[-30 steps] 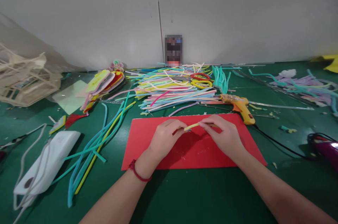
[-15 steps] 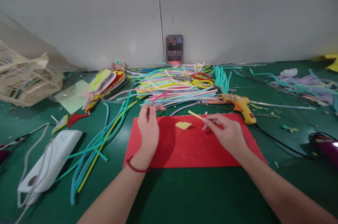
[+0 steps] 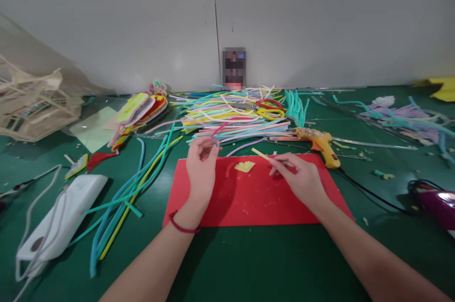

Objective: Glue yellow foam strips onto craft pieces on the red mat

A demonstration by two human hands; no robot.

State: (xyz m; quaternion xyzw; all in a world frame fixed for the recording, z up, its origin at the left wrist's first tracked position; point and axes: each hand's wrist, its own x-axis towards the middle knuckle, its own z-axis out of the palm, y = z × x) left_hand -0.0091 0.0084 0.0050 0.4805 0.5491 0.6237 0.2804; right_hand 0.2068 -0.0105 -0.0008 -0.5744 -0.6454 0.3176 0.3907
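My right hand pinches a short pale yellow pipe cleaner piece between thumb and fingers, its free end pointing up and left. Below and left of that tip, a small folded yellow pipe cleaner piece lies on the red board. My left hand, with a dark red cord bracelet at the wrist, is raised over the board's back left corner. Its fingers are curled with thumb and fingertips close together; what they hold, if anything, is hidden. Just behind them shows a pink pipe cleaner.
Behind the board lies a pile of coloured pipe cleaners with scissors on top. A yellow glue gun rests at right, its cord trailing. Left are loose blue-green strands and a white power strip. A phone leans on the wall.
My left hand has shifted slightly right, with its fingers curled more. The right hand keeps its pinch on the yellow piece. The whole view has moved slightly.
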